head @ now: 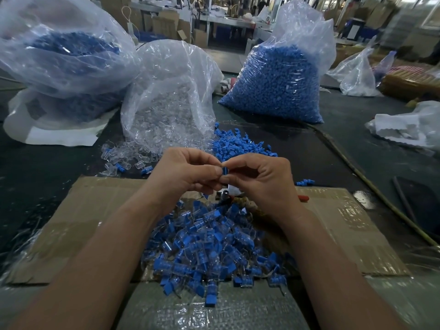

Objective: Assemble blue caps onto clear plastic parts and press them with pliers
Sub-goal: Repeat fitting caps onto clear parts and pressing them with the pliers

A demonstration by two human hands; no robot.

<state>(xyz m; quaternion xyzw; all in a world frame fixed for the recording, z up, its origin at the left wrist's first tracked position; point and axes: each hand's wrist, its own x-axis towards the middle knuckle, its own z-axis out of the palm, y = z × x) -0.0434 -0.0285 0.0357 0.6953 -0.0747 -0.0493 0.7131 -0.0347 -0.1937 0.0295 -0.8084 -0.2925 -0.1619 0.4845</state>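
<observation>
My left hand (pixel 188 172) and my right hand (pixel 259 179) meet above the cardboard sheet (pixel 95 217), fingertips pinched together on one small blue cap (pixel 224 171). Whether a clear part is between the fingers too, I cannot tell. Below my wrists lies a heap of assembled blue-and-clear pieces (pixel 214 248). Loose blue caps (pixel 238 144) are piled just beyond my hands, and loose clear parts (pixel 128 156) spill from an open bag (pixel 171 96). Pliers (pixel 226 195) with a red handle (pixel 303 198) lie mostly hidden under my right hand.
A full bag of blue caps (pixel 276 84) stands at the back right, and another large bag with blue pieces (pixel 64 48) at the back left. White plastic bags (pixel 404 127) lie on the right of the dark table. A cord (pixel 371 186) runs diagonally along the right side.
</observation>
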